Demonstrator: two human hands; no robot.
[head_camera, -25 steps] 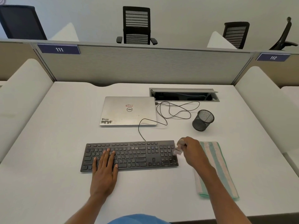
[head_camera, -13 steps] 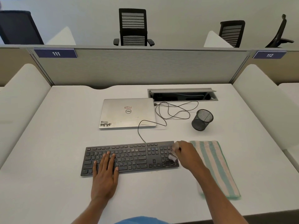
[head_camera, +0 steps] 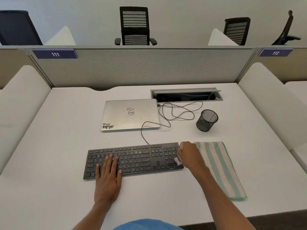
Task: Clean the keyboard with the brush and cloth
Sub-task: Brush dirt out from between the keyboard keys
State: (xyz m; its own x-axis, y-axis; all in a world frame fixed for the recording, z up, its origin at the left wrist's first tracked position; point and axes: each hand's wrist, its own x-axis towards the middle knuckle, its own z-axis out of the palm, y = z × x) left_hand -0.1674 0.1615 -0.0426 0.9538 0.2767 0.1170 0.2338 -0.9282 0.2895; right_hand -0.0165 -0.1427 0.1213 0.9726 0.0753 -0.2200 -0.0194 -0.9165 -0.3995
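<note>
Wall: plain pale wall [head_camera: 182,14] across 12 o'clock.
Chairs: four dark office chairs before it: one [head_camera: 16,29] at 10 o'clock, one [head_camera: 134,22] at 12 o'clock, one [head_camera: 236,29] at 1 o'clock, one turned side-on [head_camera: 285,30] at 2 o'clock.
Partition: grey fabric screen [head_camera: 141,67] along the desk's far edge; blue plates "111" [head_camera: 55,54] at 11 o'clock and "112" [head_camera: 275,52] at 1 o'clock.
Side dividers: white rounded panels at 9 o'clock [head_camera: 21,97] and 3 o'clock [head_camera: 269,100].
Desk: white top [head_camera: 58,146]; open cable hatch [head_camera: 186,95] at 1 o'clock.
Light: even, soft, with faint shadows.
</note>
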